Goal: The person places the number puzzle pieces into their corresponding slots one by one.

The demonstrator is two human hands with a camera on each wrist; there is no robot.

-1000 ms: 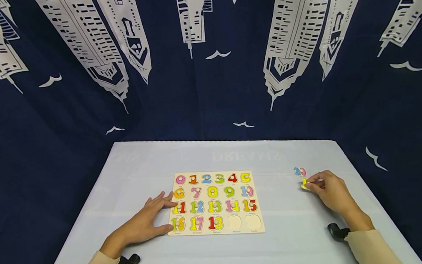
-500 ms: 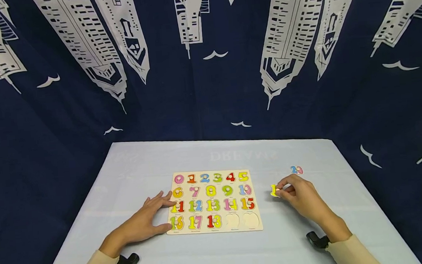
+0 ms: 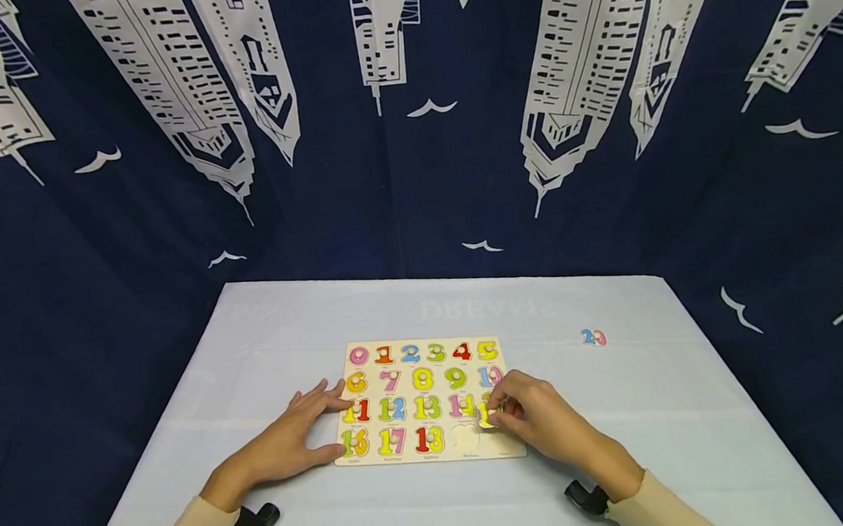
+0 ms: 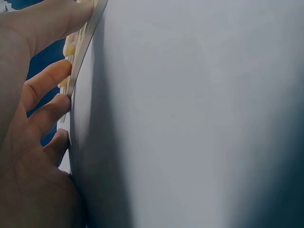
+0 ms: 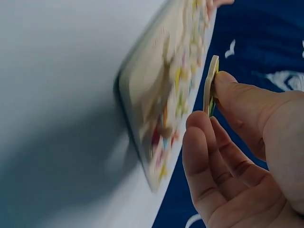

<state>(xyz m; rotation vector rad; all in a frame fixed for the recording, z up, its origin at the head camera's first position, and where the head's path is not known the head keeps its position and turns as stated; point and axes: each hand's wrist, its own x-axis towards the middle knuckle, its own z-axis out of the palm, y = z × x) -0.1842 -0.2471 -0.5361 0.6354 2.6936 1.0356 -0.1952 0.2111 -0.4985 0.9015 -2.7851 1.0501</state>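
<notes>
A wooden number puzzle board (image 3: 412, 457) lies on the table, with colourful knobbed number pieces in its rows. My left hand (image 3: 279, 447) rests at the board's left edge, fingers spread; in the left wrist view its fingertips touch the board's edge (image 4: 84, 50). Over the lower right of the board, my right hand (image 3: 544, 423) pinches a yellow number puzzle piece (image 3: 484, 415) between thumb and fingers. The right wrist view shows this piece (image 5: 211, 88) edge-on, raised off the board. A bare recess (image 3: 465, 436) shows in the bottom row; the one beside it is mostly hidden.
A blue and pink number 20 piece (image 3: 594, 337) lies on the white tablecloth (image 3: 629, 395) to the right of the board. Behind the table hangs a dark blue cloth (image 3: 385, 191) with white building prints.
My right hand has carried the yellow number piece leftward from beside the 20 piece to over the board's lower right. My left hand has stayed at the board's left edge.
</notes>
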